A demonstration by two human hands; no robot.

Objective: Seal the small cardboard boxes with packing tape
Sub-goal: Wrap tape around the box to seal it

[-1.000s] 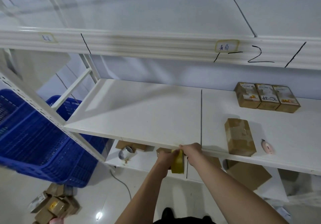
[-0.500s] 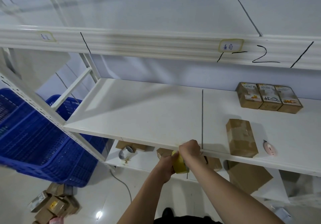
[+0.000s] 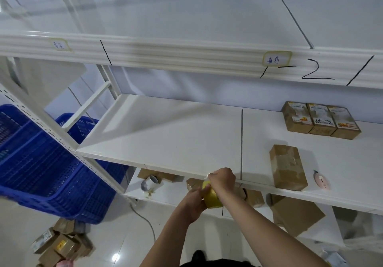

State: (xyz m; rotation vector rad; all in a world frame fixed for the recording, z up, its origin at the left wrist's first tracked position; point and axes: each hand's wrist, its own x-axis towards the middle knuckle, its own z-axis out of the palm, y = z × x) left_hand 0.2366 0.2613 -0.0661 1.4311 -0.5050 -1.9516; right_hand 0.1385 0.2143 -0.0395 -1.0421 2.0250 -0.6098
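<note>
Packing tape roll (image 3: pixel 212 198), yellow, sits between both grips just below the shelf (image 3: pixel 176 138) edge, left hand (image 3: pixel 195 201) curled around it, right hand (image 3: pixel 222 180) pinching at its top; cardboard box (image 3: pixel 288 167) lies beyond-right.

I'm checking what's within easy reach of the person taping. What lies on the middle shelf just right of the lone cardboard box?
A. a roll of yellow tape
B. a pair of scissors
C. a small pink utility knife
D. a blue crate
C: a small pink utility knife lies on the middle shelf just right of the lone cardboard box, apart from it.
</note>
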